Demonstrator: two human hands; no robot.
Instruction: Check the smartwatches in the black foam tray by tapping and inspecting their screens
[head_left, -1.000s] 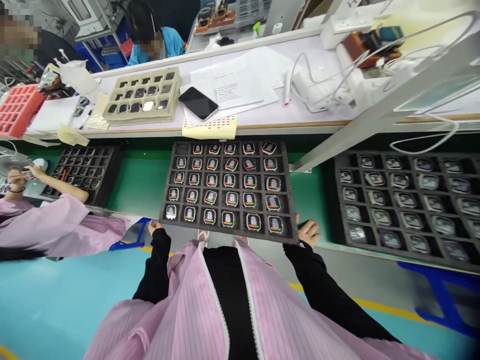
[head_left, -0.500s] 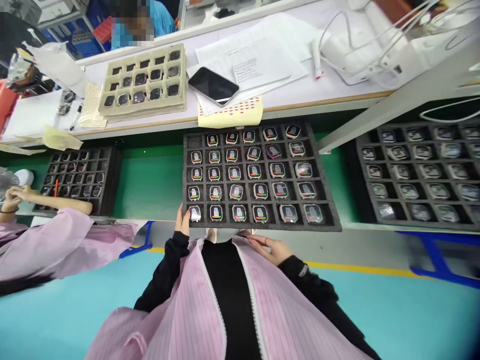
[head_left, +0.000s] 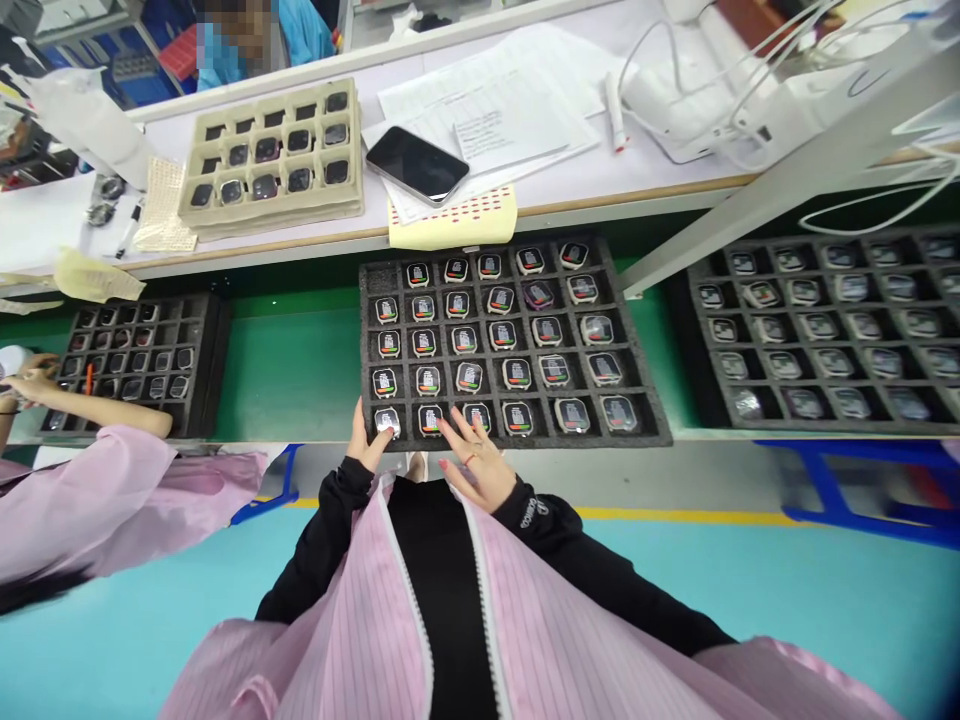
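In front of me a dark grey foam tray [head_left: 651,428] holds rows of square smartwatches, most with lit screens. My left hand [head_left: 366,441] grips its near left corner, fingers along the side and thumb over the front edge by the corner smartwatch [head_left: 387,421]. Fingers spread, my right hand [head_left: 480,463] reaches over the front edge. Its fingertips hover at or touch two front-row watches, the second smartwatch [head_left: 430,418] and the third smartwatch [head_left: 478,412], which it partly covers; contact cannot be made out. Nothing is held in the right hand.
Another foam tray of watches [head_left: 705,400] stands right, past a slanting white post [head_left: 720,205]. On the shelf above lie a phone [head_left: 418,164], papers [head_left: 517,130] and a beige watch tray [head_left: 270,212]. At left, a co-worker's arm [head_left: 112,408] extends over a dark tray [head_left: 202,400].
My right hand has moved from my jacket, up and left, over the tray's front row. The left thumb has come over the corner. The whole view has shifted slightly.
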